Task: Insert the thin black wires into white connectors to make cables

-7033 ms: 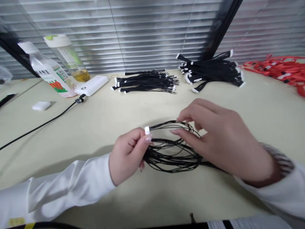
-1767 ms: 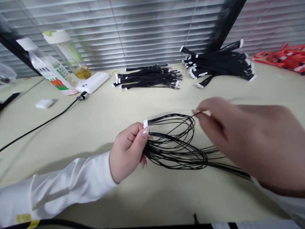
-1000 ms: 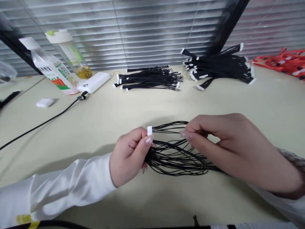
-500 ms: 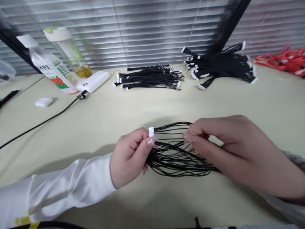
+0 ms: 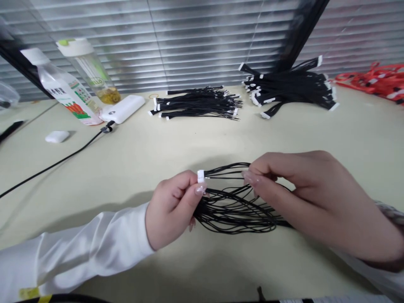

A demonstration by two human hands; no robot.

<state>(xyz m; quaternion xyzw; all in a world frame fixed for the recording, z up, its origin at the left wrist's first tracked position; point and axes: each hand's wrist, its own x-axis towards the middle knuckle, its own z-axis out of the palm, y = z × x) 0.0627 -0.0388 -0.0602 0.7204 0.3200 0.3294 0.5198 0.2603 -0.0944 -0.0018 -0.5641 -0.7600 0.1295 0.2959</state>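
At the centre, my left hand (image 5: 173,210) pinches a small white connector (image 5: 201,176) between thumb and forefinger. Several thin black wires run rightward from the connector. A looped bundle of black wires (image 5: 236,214) is also held in my left hand, below the connector, and extends under my right hand. My right hand (image 5: 303,198) pinches a thin black wire between thumb and forefinger, a short way right of the connector. A bare wire tip shows close to the connector's right side.
Black wire bundles with white connectors lie at the back middle (image 5: 198,103) and back right (image 5: 287,88). Red wires (image 5: 372,82) are at the far right. At the left stand a labelled bottle (image 5: 66,90) and a tea bottle (image 5: 91,69), near a white power bank (image 5: 126,108) and a white case (image 5: 57,136).
My right hand has shifted slightly, and the pinched wire now lies higher, its tip level with the connector. My left hand keeps its hold on the connector.
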